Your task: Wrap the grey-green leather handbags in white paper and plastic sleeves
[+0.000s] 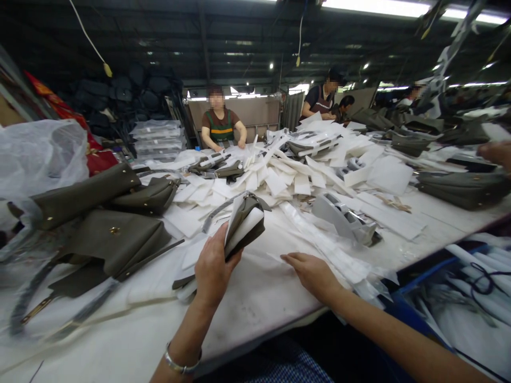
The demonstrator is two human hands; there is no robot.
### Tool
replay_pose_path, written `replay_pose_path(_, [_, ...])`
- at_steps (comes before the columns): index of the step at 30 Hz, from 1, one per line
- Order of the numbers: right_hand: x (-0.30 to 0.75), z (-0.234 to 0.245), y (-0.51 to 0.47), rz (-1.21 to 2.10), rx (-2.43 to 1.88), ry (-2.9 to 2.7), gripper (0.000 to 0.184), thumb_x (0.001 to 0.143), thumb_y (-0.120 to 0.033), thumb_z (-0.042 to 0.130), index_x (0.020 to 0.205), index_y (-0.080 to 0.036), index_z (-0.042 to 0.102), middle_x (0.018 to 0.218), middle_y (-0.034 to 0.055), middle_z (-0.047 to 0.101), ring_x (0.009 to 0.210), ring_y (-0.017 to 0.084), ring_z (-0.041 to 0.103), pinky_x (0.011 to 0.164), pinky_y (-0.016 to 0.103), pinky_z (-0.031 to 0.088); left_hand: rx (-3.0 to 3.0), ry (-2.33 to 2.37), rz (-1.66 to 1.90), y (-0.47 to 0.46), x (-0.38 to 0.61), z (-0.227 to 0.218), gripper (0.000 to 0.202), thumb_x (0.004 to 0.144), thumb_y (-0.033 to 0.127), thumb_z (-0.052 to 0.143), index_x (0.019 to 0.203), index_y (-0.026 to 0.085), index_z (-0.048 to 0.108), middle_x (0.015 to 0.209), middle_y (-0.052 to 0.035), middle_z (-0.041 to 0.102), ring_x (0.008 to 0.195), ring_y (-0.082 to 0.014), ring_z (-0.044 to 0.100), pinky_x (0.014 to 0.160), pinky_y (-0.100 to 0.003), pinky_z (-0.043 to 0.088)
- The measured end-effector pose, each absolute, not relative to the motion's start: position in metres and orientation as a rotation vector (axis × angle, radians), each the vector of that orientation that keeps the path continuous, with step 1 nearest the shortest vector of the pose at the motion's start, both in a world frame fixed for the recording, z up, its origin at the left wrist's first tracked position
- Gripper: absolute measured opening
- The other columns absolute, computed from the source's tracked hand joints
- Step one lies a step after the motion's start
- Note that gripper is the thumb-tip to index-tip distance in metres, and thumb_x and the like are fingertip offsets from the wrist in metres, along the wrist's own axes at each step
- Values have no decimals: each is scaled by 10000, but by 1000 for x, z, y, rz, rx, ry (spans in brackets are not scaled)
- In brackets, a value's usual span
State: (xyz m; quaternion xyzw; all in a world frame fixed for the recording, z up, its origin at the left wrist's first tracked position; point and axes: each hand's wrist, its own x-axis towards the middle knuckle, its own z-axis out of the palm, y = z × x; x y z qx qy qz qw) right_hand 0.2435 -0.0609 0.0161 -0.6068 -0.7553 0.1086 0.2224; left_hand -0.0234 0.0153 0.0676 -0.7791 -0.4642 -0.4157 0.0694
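Upright in my left hand (215, 266) is a small olive-grey handbag (245, 226), with white foam sheets in and against it and a wrapped strap behind it. My left fingers are wrapped round its lower part. To the right, my right hand (313, 274) has its thumb and fingers pinched together low over the table, on the edge of a thin clear plastic sheet (275, 259). How far this sheet reaches is hard to make out against the white surface. Larger olive-grey handbags (115, 239) lie to the left of my left hand.
A heap of white foam pieces (275, 178) covers the middle of the table (255, 314). Clear plastic bags (323, 239) and a grey wrapped piece (339, 215) lie at right. A blue bin (419, 279) stands beside the table edge. Co-workers (221, 125) stand across the table.
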Motion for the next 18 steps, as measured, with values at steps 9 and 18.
replay_pose_path(9, [224,27,-31,638,-1784,-1867,446,960,-474,457,1276,-217,639,1097,100,712,965,258,655,880,396,498,-2337,-1443,-1239,16,-25,68,731,850,298,734,1474,241,357,1328,-108,611,1184,-302,609,1033,-416,485])
replay_pose_path(18, [217,20,9,752,-1726,-1867,389,982,-400,417,960,-181,738,838,48,741,690,171,665,675,281,502,-2325,-1507,-1224,17,-27,70,756,845,314,736,1487,230,345,1317,-112,619,1161,-301,623,971,-388,522])
